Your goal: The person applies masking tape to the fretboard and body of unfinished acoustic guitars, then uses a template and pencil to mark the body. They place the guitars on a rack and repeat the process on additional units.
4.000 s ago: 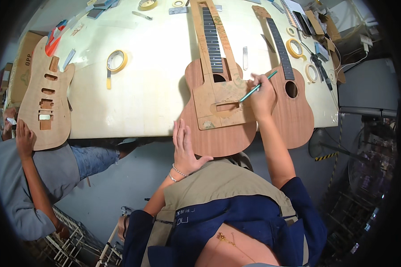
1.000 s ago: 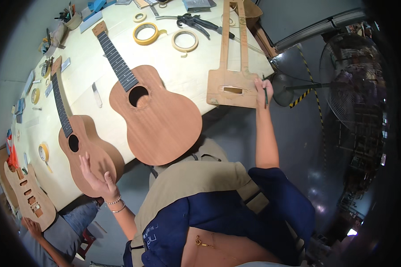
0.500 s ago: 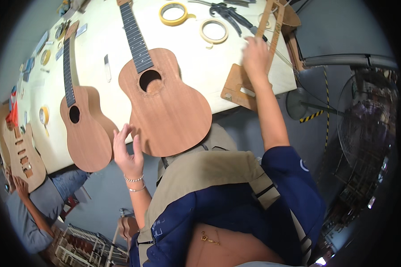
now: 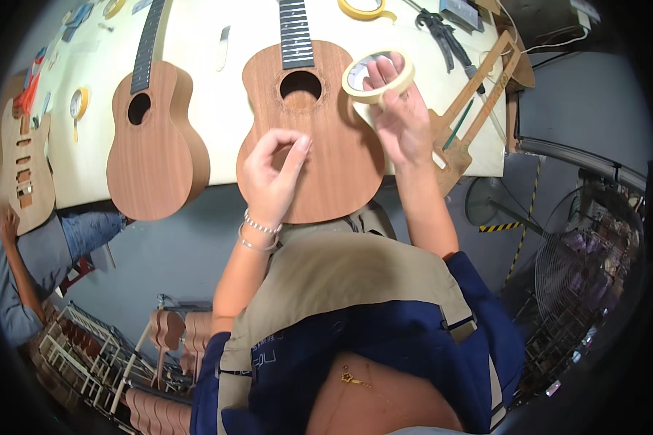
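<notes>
In the head view, the right hand [image 4: 403, 129] grasps a cream tape roll [image 4: 363, 96], fingers through its ring, above the right side of a brown guitar [image 4: 326, 167] — which lies on the surface [image 4: 203, 43], its lower end overhanging the edge. The left hand [image 4: 272, 174] is over the guitar's body, thumb and forefinger close together — whether they pinch anything, I cannot tell. A green pencil [image 4: 458, 125] lies at right.

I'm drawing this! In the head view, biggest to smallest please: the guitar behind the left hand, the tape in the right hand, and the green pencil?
1. Guitar behind left hand
2. Tape in right hand
3. Thin green pencil
</notes>
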Available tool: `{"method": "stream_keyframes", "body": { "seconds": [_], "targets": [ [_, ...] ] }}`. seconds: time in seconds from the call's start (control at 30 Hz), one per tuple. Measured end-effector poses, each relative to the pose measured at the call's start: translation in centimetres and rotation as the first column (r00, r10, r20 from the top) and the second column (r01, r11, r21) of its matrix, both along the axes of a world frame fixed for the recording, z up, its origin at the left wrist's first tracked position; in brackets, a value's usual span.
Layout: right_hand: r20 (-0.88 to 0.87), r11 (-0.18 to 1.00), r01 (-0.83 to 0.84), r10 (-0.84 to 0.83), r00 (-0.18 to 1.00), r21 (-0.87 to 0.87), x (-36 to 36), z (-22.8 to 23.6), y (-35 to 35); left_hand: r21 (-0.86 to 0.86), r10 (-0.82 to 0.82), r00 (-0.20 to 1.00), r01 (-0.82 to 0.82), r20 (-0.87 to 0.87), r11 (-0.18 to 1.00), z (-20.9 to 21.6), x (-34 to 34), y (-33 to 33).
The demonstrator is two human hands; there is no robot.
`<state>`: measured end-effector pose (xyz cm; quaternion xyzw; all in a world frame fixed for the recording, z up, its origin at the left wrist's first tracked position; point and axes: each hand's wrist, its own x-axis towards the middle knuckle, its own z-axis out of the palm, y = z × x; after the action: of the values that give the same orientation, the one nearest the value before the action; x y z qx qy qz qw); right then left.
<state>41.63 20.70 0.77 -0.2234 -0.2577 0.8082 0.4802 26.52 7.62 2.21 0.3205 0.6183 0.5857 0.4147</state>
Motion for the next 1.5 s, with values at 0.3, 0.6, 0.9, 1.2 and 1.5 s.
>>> {"method": "stream_keyframes", "body": {
  "seconds": [0.3,0.6,0.9,1.2,1.5],
  "targets": [
    [0.234,0.919,0.183,-0.274,0.933,0.349,-1.3,0.9,-7.7,0.049,0.006,1.000,-0.005,-0.012,0.999,0.2,2.3,1.1],
    [0.688,0.790,-0.223,-0.313,0.655,0.571,3.9,0.8,-8.7,-0.150,-0.130,0.814,0.053,-0.566,0.987,-1.4,-1.8,-4.7],
    [0.565,0.425,-0.595,-0.823,0.059,0.682,1.9,-3.9,-7.0,-0.182,-0.108,0.684,-0.036,-0.721,0.983,-4.7,-2.9,-2.5],
    [0.540,0.403,-0.644,-0.842,0.017,0.650,1.7,-4.8,-7.2,-0.227,-0.041,0.650,-0.205,-0.759,0.952,-3.8,-3.2,-2.9],
    [0.599,0.432,-0.631,-0.798,0.065,0.644,1.8,-4.5,-7.1,-0.309,-0.294,0.099,-0.380,-0.951,0.872,-4.7,-2.1,-3.3]
  ]
}}
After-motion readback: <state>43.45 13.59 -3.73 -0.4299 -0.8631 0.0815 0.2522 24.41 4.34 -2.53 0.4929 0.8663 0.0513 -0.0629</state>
